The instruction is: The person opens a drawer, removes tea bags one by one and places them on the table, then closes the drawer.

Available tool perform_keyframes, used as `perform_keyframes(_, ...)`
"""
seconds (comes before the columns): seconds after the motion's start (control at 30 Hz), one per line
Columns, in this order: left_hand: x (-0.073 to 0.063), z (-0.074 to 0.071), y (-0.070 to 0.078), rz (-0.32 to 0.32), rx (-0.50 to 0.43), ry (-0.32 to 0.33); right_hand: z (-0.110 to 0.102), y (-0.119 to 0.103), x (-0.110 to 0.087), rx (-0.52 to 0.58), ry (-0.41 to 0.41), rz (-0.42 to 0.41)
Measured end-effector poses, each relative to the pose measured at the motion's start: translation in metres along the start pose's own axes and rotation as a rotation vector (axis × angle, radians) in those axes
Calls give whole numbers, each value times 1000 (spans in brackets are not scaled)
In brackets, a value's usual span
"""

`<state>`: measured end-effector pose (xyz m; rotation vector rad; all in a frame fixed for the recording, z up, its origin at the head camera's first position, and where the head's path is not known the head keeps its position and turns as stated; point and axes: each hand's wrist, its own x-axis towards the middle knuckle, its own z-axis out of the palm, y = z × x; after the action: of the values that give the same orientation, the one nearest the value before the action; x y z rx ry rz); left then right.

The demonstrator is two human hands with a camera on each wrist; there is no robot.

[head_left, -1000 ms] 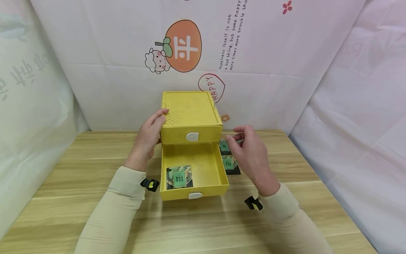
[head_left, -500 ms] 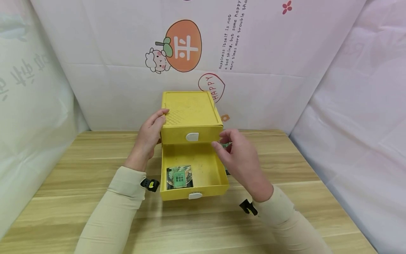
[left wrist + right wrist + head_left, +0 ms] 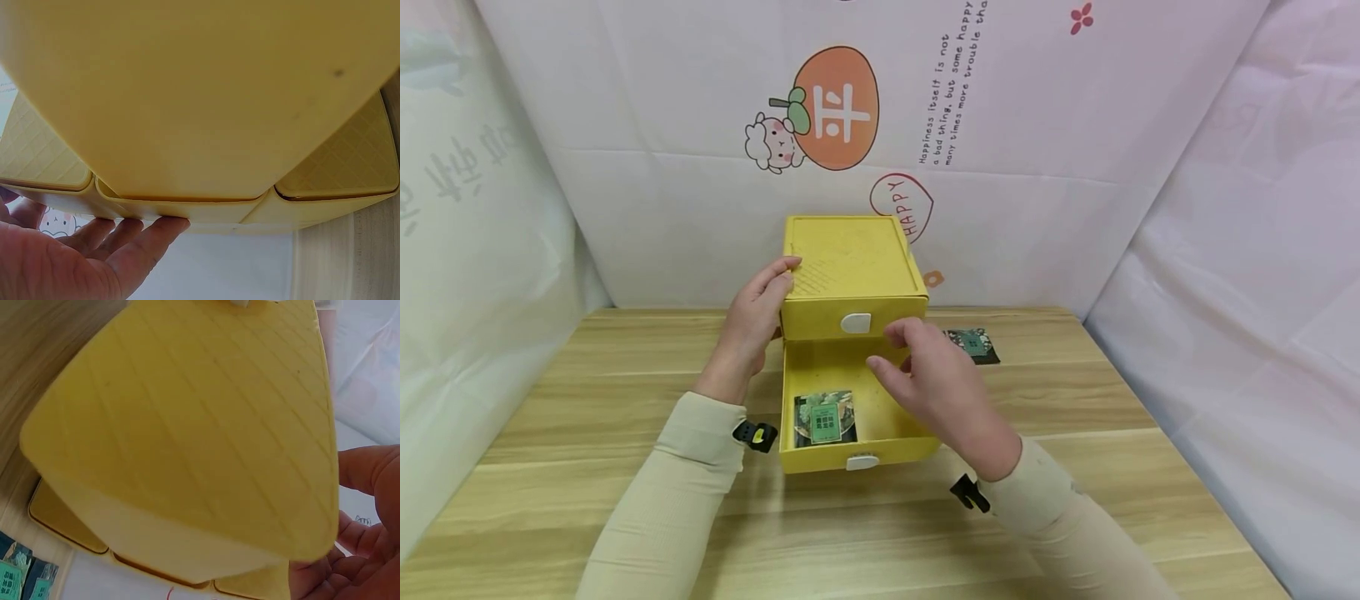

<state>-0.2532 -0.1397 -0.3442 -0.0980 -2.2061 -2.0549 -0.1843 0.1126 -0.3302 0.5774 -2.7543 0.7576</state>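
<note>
In the head view, a yellow two-drawer box (image 3: pixel 850 258) stands on the table with its lower drawer (image 3: pixel 820 362) pulled out. A green-and-black printed sachet (image 3: pixel 825 418) lies in the drawer's front left corner. My left hand (image 3: pixel 748 329) rests against the box's left side, its fingertips at the top edge; the left wrist view shows its fingers (image 3: pixel 144 250) laid straight along the side. My right hand (image 3: pixel 936 383) hovers over the drawer's right part, thumb and index finger apart, nothing visible between them. Its lower fingers are partly hidden behind the drawer in the right wrist view.
Right of the box another dark sachet (image 3: pixel 973 345) lies on the wooden table (image 3: pixel 1075 400); sachets (image 3: pixel 9 578) also show at lower left in the right wrist view. The upper drawer, with a white handle (image 3: pixel 855 323), is closed. White printed cloth (image 3: pixel 700 225) hangs behind.
My right hand has moved left from above the sachets beside the box to over the drawer. The left hand, the box and the sachet in the drawer have stayed in place.
</note>
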Motion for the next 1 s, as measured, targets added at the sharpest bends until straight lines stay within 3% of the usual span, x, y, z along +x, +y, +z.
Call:
perform_keyframes(0.57,2,-1,-1,5,0,5,27,-9,7,-188,-110,-129)
perform_keyframes(1.0,1,-1,-1,1,2,1,43,-10,16,-223,-397,-102)
